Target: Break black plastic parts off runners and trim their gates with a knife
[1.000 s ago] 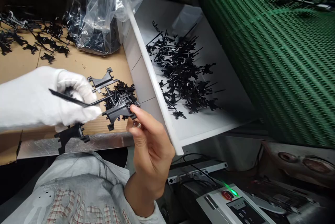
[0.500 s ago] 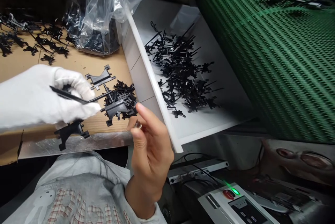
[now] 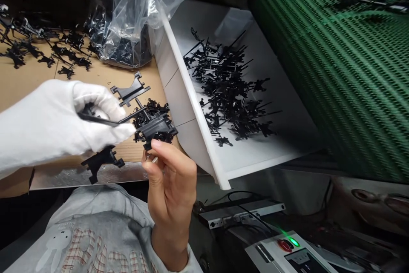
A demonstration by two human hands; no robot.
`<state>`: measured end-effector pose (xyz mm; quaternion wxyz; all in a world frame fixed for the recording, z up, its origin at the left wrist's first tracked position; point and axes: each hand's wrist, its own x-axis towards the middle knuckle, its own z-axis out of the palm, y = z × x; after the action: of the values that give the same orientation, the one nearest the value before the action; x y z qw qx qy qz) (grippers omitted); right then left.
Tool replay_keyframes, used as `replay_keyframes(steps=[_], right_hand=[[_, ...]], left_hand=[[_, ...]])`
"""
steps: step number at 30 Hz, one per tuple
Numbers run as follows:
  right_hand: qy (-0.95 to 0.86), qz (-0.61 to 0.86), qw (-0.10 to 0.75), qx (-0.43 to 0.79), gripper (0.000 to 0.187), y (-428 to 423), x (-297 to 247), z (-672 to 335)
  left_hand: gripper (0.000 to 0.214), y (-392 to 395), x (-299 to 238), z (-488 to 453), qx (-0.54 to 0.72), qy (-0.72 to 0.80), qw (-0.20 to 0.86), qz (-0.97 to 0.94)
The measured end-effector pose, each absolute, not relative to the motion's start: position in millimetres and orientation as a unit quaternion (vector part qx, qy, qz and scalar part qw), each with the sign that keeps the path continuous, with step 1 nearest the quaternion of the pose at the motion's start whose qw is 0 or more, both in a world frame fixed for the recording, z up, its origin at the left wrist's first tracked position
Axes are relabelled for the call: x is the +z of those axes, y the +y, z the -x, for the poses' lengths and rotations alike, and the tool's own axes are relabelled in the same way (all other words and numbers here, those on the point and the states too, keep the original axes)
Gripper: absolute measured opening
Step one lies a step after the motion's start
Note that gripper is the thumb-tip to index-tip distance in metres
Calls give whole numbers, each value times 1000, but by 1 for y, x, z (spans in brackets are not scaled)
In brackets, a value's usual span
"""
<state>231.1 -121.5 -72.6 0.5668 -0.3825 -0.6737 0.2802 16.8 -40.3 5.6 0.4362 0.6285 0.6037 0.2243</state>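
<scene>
In my gloved left hand (image 3: 60, 124), shut round its dark stem, is a black plastic moulded frame (image 3: 128, 117), with flat notched parts branching off on thin runners. One part (image 3: 130, 90) sticks out at the top, another (image 3: 102, 162) hangs below the glove. My bare right hand (image 3: 172, 188) is closed in a pinch under the right-hand part (image 3: 156, 128), its index fingertip against that part's lower edge. A small shiny metal piece (image 3: 154, 159) shows between thumb and fingers; its kind is unclear. Behind lies a pile of small black parts (image 3: 156, 107).
A white bin (image 3: 191, 94) on the right holds many tangled black mouldings (image 3: 226, 81). At the back stand a clear plastic bag (image 3: 128, 47) and more mouldings (image 3: 44, 47) on cardboard. Green mesh belt (image 3: 335, 60) lies far right, above a control box (image 3: 271, 251) with a red button.
My right hand has moved left and its fingertip has come to the right-hand part of the moulding. My left hand and the moulding have shifted slightly right in view.
</scene>
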Motion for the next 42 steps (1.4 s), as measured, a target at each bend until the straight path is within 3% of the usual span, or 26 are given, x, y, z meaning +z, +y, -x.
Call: replay_keyframes(steps=[14,20,27,32,37,42], right_hand=[[-659,375,582,295,61,-122,-72,-230],[-658,358,610,258,58,-116,-75,-231],[-629,380,618,278,49,-129,-74,-230],[-670,355,582,294,47,-129,-74,-223],[-694,337,562,298,54,-123,-74,-221],[-692,335,562,305,57,-123,-73,-220]], left_hand=[[33,-40,6,-20,256,564,462,-635],[48,-45,-11,-9,286,605,360,-650],[59,-26,-9,-35,340,562,415,-629],[51,-34,-7,-36,335,557,416,-636],[10,-43,-5,-22,331,494,504,-626],[12,-43,-7,-21,358,479,527,-604]])
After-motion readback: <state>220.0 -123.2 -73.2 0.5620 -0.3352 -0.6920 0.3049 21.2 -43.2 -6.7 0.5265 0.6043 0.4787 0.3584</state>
